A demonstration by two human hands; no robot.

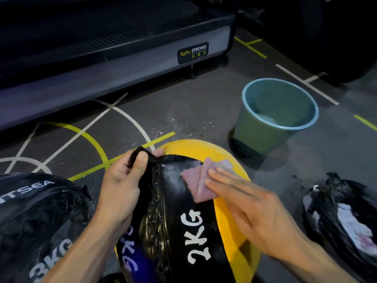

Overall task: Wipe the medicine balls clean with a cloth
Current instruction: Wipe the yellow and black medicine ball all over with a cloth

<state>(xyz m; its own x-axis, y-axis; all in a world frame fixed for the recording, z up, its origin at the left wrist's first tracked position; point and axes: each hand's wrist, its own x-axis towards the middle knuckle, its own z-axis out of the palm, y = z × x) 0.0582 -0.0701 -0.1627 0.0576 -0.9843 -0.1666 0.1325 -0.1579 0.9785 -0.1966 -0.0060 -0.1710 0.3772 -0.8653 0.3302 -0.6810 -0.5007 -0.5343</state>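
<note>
At the lower middle of the frame the 2KG medicine ball lies with its long black panel running from bottom to top. The right hand presses the pink cloth flat with straight fingers near the upper end. The left hand pinches a black flap at the ball's top, so the unwiped panel lies below the cloth, nearer to the right hand.

My left hand grips the black flap at the top of the 2KG ball, thumb curled over the flap's edge. My right hand lies flat on the ball's upper right side, fingers straight, pressing the cloth against it. Both forearms reach in from below the ball.
</note>
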